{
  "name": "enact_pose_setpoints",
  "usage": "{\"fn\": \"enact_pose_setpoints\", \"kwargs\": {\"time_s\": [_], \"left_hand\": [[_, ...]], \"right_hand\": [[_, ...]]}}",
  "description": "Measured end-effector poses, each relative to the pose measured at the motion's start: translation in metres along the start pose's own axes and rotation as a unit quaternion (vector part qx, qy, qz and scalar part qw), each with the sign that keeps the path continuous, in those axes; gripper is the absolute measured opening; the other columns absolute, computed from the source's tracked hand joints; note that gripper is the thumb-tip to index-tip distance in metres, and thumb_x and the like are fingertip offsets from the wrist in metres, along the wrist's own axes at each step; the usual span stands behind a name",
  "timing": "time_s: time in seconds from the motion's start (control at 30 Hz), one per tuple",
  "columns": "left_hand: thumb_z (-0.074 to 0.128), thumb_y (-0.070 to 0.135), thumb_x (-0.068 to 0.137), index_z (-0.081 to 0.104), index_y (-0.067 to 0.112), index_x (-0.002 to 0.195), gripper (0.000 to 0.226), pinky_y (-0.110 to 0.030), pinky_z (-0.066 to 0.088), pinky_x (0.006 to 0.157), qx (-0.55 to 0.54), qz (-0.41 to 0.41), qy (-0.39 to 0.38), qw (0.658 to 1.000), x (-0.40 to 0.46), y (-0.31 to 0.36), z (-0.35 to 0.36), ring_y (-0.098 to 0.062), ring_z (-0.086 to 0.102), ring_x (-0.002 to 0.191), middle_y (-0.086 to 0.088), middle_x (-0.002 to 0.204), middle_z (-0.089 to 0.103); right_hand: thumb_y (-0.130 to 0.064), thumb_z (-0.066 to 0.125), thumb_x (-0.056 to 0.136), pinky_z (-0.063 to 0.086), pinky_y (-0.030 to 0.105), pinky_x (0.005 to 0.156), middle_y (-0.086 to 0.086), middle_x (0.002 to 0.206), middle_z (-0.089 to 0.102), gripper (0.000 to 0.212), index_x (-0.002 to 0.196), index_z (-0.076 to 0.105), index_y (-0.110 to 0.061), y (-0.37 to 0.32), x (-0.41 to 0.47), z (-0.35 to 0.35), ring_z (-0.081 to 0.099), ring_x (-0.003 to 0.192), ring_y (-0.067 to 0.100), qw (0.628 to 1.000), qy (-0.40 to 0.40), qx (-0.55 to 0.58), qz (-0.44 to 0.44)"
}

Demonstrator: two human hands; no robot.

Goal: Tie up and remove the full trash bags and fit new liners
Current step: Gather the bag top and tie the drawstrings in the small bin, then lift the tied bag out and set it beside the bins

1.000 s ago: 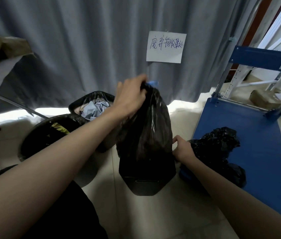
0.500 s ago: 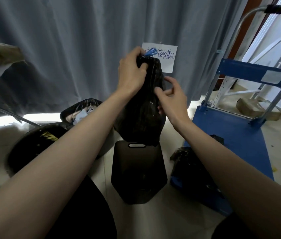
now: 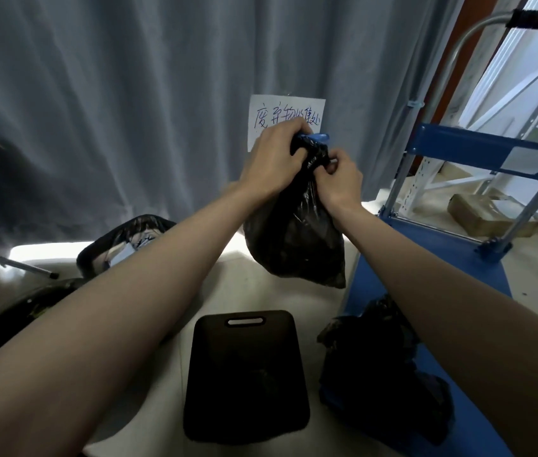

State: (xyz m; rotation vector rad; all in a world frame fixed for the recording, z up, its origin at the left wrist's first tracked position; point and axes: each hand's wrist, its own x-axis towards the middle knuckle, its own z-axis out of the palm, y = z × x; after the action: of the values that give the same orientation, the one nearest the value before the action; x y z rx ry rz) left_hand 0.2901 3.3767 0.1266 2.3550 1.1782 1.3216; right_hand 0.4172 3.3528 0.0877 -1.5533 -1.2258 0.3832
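Full trash bag (image 3: 297, 235) held in the air, clear of the empty dark bin (image 3: 246, 377) that stands on the floor below it and a little nearer the camera. Left hand (image 3: 272, 164) clenched around the gathered neck from the left. Right hand (image 3: 340, 181) pinching the neck from the right, fingertips curled in at the twist. A blue tie strip (image 3: 317, 137) sticks out of the top of the bunch, just above the left hand.

Risks, as judged:
- The whole weight hangs from the neck. If either grip loosens while the fingers work the knot, the bag could drop beside the bin or onto its rim and tip it.
- Thin plastic, stretched under load; a hard pull at the twist could tear it and spill the contents on the floor.
- The blue strip looks short. It could slip back into the folds and leave the neck unsecured.
- A loose twist would likely open again once the bag is set down.

Against half a second ago:
- Bag higher relative to the bin; a clear gap now shows between its bottom and the bin's rim.
- Right hand has closed in from an open-fingered reach beside the neck to a tight pinch on it.
- Neck more tightly bunched.
- Second black bag (image 3: 383, 367) unmoved on the blue cart (image 3: 472, 275), right of the bin.
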Motion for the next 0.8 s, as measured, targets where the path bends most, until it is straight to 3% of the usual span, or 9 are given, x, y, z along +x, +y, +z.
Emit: {"fn": "enact_pose_setpoints", "kwargs": {"time_s": [0.1, 0.2, 0.3, 0.37, 0.43, 0.5, 0.67, 0.8], "left_hand": [[0.054, 0.011, 0.079, 0.063, 0.020, 0.097, 0.022, -0.032, 0.048, 0.077, 0.042, -0.014, -0.037, 0.998, 0.000, -0.035, 0.034, -0.017, 0.060, 0.086, 0.005, 0.093, 0.068], [0.055, 0.008, 0.082, 0.066, 0.016, 0.106, 0.028, -0.021, 0.036, 0.077, 0.067, -0.031, -0.073, 0.995, -0.019, -0.073, 0.075, -0.022, 0.060, 0.098, -0.002, 0.104, 0.069], [0.052, 0.010, 0.088, 0.062, 0.014, 0.119, 0.032, -0.033, 0.042, 0.088, 0.086, -0.059, -0.152, 0.983, -0.052, -0.113, 0.118, -0.029, 0.059, 0.108, -0.008, 0.118, 0.064], [0.051, 0.022, 0.094, 0.045, 0.011, 0.138, 0.046, -0.040, 0.042, 0.099, 0.120, -0.084, -0.268, 0.952, -0.079, -0.136, 0.142, -0.033, 0.052, 0.122, -0.011, 0.140, 0.050], [0.049, 0.039, 0.097, 0.018, 0.011, 0.153, 0.070, -0.044, 0.028, 0.113, 0.196, -0.115, -0.404, 0.886, -0.105, -0.152, 0.159, -0.030, 0.030, 0.142, -0.010, 0.159, 0.022], [0.045, 0.047, 0.098, 0.005, 0.011, 0.155, 0.079, -0.045, 0.015, 0.120, 0.223, -0.148, -0.463, 0.845, -0.123, -0.161, 0.168, -0.026, 0.014, 0.149, -0.008, 0.163, 0.008], [0.047, 0.051, 0.095, 0.009, 0.017, 0.156, 0.079, -0.048, 0.026, 0.115, 0.236, -0.152, -0.414, 0.866, -0.133, -0.143, 0.148, -0.031, 0.026, 0.143, -0.006, 0.161, 0.014], [0.048, 0.050, 0.094, 0.026, 0.018, 0.151, 0.069, -0.047, 0.035, 0.108, 0.254, -0.122, -0.389, 0.877, -0.130, -0.105, 0.117, -0.030, 0.039, 0.134, -0.006, 0.154, 0.031]], "right_hand": [[-0.006, 0.052, 0.091, 0.037, 0.021, 0.075, 0.006, 0.094, 0.065, 0.018, 0.105, 0.064, -0.006, 0.042, 0.019, 0.017, 0.058, 0.088, 0.019, 1.000, 0.005, -0.019, 0.010], [-0.007, 0.051, 0.095, 0.039, 0.024, 0.077, 0.007, 0.098, 0.065, 0.015, 0.102, 0.064, -0.005, 0.093, 0.022, 0.034, 0.059, 0.091, 0.022, 0.998, 0.004, -0.057, 0.017], [-0.004, 0.051, 0.091, 0.039, 0.027, 0.079, 0.011, 0.105, 0.065, 0.021, 0.108, 0.062, -0.004, 0.148, 0.009, 0.051, 0.059, 0.094, 0.025, 0.992, -0.052, -0.117, 0.010], [0.000, 0.053, 0.083, 0.041, 0.033, 0.090, 0.016, 0.122, 0.061, 0.036, 0.119, 0.058, -0.003, 0.180, -0.004, 0.061, 0.056, 0.108, 0.033, 0.973, -0.150, -0.173, -0.008], [-0.005, 0.056, 0.081, 0.041, 0.044, 0.101, 0.014, 0.143, 0.047, 0.054, 0.135, 0.050, -0.007, 0.201, -0.020, 0.066, 0.048, 0.121, 0.037, 0.938, -0.250, -0.242, -0.004], [-0.017, 0.056, 0.080, 0.042, 0.050, 0.101, 0.010, 0.144, 0.046, 0.060, 0.139, 0.047, -0.014, 0.207, -0.033, 0.066, 0.048, 0.123, 0.037, 0.916, -0.296, -0.272, 0.014], [-0.028, 0.052, 0.074, 0.047, 0.048, 0.093, 0.008, 0.123, 0.057, 0.058, 0.131, 0.051, -0.017, 0.191, -0.054, 0.042, 0.054, 0.112, 0.035, 0.915, -0.304, -0.262, 0.030], [-0.019, 0.059, 0.085, 0.047, 0.041, 0.092, 0.012, 0.127, 0.056, 0.051, 0.134, 0.049, -0.014, 0.164, -0.068, 0.006, 0.054, 0.113, 0.033, 0.912, -0.296, -0.282, 0.027]]}}
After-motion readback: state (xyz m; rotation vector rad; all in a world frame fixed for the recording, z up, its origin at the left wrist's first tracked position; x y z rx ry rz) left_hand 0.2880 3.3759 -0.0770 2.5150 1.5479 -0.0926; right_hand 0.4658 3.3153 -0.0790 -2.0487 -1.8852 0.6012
